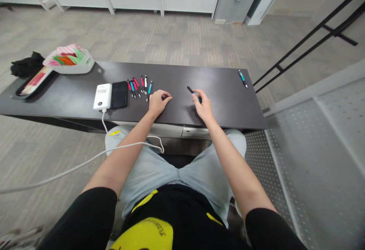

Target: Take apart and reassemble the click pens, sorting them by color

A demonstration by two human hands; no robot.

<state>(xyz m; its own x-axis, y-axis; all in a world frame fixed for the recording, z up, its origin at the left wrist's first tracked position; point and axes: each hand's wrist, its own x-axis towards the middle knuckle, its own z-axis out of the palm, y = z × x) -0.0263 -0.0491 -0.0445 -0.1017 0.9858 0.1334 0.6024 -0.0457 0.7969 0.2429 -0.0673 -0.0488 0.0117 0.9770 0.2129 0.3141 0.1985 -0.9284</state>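
Observation:
My right hand (203,105) is closed around a pen (190,89) and holds it just above the desk. The pen's black end sticks out up and to the left, and a bit of its teal barrel shows between the fingers. Resting on the desktop, my left hand (159,102) has its fingers curled and the thumb tip near the forefinger; nothing shows in it. Just left of it lies a teal pen (149,89), beside a white pen (145,84) and several pink and teal pens (134,86). Another teal pen (242,78) lies alone near the right end.
On the dark desk (176,76), a white power bank (102,96) with a cable stands beside a black phone-like slab (119,94). Farther left are a white basket (85,65) of colourful items, a black tray (35,84) and black cloth (27,64). A perforated panel (262,149) borders the right.

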